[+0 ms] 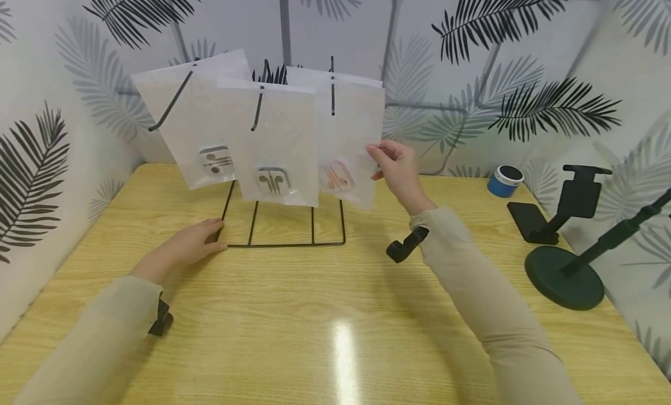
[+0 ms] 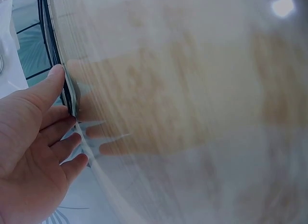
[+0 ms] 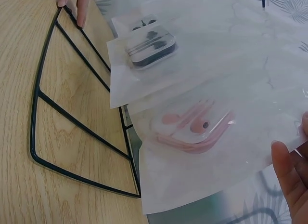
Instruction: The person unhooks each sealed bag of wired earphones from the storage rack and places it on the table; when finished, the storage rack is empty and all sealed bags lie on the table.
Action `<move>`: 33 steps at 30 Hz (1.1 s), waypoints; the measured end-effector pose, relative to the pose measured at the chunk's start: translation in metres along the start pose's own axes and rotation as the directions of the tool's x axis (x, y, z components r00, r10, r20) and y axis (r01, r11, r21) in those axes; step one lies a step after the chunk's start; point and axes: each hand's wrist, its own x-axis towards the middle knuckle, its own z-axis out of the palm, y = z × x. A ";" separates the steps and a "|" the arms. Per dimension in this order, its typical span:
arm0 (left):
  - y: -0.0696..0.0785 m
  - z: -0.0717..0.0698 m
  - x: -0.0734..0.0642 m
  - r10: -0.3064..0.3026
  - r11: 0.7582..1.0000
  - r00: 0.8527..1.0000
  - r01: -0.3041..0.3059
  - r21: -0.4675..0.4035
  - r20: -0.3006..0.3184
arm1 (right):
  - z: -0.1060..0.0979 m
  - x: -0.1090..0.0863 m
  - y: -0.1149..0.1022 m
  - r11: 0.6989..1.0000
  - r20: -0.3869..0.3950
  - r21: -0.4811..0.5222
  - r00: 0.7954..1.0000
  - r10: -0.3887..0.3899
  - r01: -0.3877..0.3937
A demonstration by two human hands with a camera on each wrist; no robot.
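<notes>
On the right prong of a black wire display rack (image 1: 297, 245) hangs a translucent white bag (image 1: 358, 125) with pink earphones (image 3: 192, 125) in a clear case. My right hand (image 1: 398, 171) pinches this bag's right edge between thumb and fingers. Two more prongs carry similar bags: a middle bag (image 1: 267, 131) with dark earphones (image 1: 272, 181), and a tilted left bag (image 1: 180, 108) with dark earphones (image 1: 216, 160). My left hand (image 1: 186, 245) grips the front left corner of the rack's base, thumb and fingers on either side of the wire (image 2: 57, 60).
The rack stands on a wood-grain table (image 1: 272, 317) before a leaf-patterned wall covering (image 1: 435, 49). At the right are a blue round container (image 1: 504, 183), a black phone stand (image 1: 576, 198) and a dark green round stand base (image 1: 564, 278).
</notes>
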 end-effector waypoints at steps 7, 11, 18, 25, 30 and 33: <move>0.000 0.000 0.001 0.010 1.000 1.000 -0.010 0.015 -0.007 | -0.005 -0.008 -0.007 1.000 0.015 -0.023 1.000 -0.013 0.013; 0.000 -0.001 0.001 0.014 1.000 1.000 -0.013 0.021 -0.008 | -0.008 -0.016 -0.011 0.998 0.021 -0.062 1.000 -0.020 0.021; 0.001 0.000 0.000 0.018 1.000 1.000 -0.018 0.017 -0.006 | -0.011 -0.029 -0.018 0.996 0.029 -0.071 0.998 -0.047 0.049; 0.002 0.000 0.000 0.010 1.000 1.000 -0.010 0.007 -0.005 | -0.015 -0.045 -0.028 0.992 0.040 -0.096 0.996 -0.084 0.087; 0.003 0.000 0.000 0.003 1.000 1.000 -0.003 0.008 -0.001 | -0.017 -0.057 -0.036 0.990 0.043 -0.115 0.996 -0.082 0.087; 0.005 -0.001 -0.001 0.003 1.000 1.000 -0.003 0.020 0.000 | -0.017 -0.065 -0.045 0.988 0.045 -0.133 0.996 -0.074 0.079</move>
